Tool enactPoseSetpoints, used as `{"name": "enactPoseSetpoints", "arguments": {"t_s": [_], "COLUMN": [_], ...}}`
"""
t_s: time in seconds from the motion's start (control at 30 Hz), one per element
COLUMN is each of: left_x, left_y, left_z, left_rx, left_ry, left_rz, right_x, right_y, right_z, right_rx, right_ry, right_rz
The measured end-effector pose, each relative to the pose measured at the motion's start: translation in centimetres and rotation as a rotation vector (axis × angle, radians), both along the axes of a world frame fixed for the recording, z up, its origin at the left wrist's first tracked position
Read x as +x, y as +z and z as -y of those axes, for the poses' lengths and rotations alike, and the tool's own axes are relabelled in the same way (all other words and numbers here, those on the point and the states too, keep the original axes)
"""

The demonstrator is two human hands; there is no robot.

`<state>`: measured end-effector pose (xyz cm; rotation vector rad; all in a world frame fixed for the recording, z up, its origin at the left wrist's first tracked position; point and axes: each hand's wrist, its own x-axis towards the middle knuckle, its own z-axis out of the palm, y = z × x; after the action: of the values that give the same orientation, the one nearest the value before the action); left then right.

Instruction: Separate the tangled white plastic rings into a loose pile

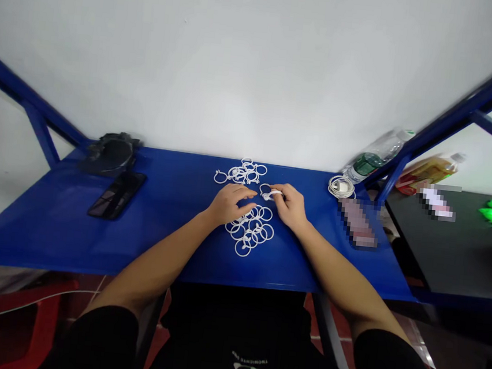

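My right hand (290,206) is closed, thumb and fingers pinching a white curtain ring (273,193) just above the blue table (171,235). Another ring may overlap it; I cannot tell. To its left, my left hand (229,202) is open, fingers stretched toward the right hand and thumb apart, with nothing visible between them. Below and between the hands lies a near pile of white curtain rings (255,232), partly covered by the left hand. A second group of white rings (241,175) lies just beyond the hands, toward the wall.
At left are a black phone (117,195) and a dark round-framed object (112,154). At right sit a coiled white cable (341,187), a plastic bottle (367,161) and a blurred-out phone-shaped item (359,223). Blue metal frame bars (38,124) flank the table; a white wall stands behind.
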<state>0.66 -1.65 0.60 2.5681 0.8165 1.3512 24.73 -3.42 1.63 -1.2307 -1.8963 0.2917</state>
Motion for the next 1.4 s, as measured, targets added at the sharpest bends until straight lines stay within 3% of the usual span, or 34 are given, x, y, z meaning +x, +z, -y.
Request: {"name": "enactPoseSetpoints", "arguments": {"t_s": [0.13, 0.33, 0.57, 0.77, 1.1, 1.4], "left_x": [0.4, 0.4, 0.2, 0.2, 0.7, 0.6], "left_y": [0.4, 0.8, 1.0, 0.9, 0.9, 0.6], "left_z": [0.7, 1.0, 0.6, 0.8, 0.9, 1.0], "left_rx": [0.076, 0.101, 0.129, 0.125, 0.231, 0.189], "left_ry": [-0.054, -0.029, 0.037, 0.056, 0.023, 0.002], "left_rz": [0.002, -0.041, 0.090, 0.087, 0.107, 0.087], "right_x": [-1.3, -0.8, -0.4, -0.9, -1.0, -1.3], "right_y": [0.0, -0.1, 0.7, 0.6, 0.1, 0.3], "right_z": [1.5, 1.1, 1.0, 1.2, 1.1, 1.4], "right_rx": [-0.029, -0.044, 0.157, 0.205, 0.269, 0.239], "right_ry": [0.133, 0.154, 0.242, 0.300, 0.309, 0.253], "right_rz": [0.016, 0.076, 0.086, 0.167, 0.104, 0.050]}}
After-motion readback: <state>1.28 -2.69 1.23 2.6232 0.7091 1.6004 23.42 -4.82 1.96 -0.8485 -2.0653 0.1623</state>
